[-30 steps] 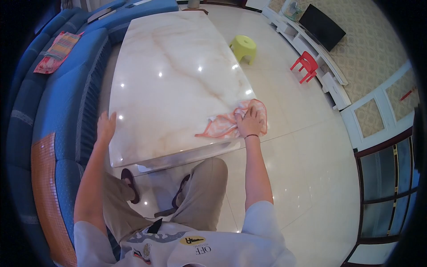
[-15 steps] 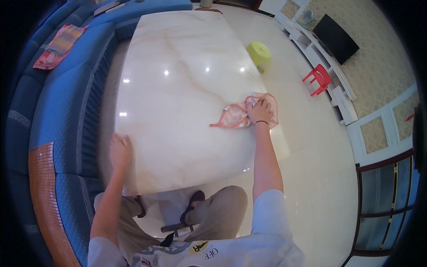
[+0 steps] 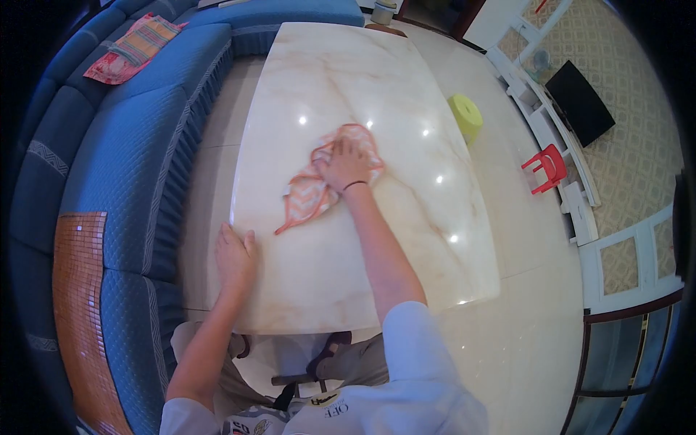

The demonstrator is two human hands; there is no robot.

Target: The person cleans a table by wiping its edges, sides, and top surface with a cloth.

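A pink-and-white zigzag cloth (image 3: pixel 310 196) lies partly bunched on the glossy marble-look table (image 3: pixel 319 279). My right hand (image 3: pixel 344 165) presses flat on the cloth's upper part, fingers spread and slightly blurred, with a dark band at the wrist. At the table's left edge rests my left hand (image 3: pixel 236 255), its thumb apart from the fingers and nothing in it. One corner of the cloth trails toward my left hand without touching it.
A blue sofa (image 3: pixel 130 159) runs along the left, with a brown tile-like mat (image 3: pixel 81 290) on it. Right of the table are a yellow-green stool (image 3: pixel 465 118), a red chair (image 3: pixel 549 167) and a television (image 3: pixel 580 104) on a white cabinet.
My right hand and the cloth have moved from the table's right edge leftward to its middle. My left hand has come to rest on the left edge. The view has shifted.
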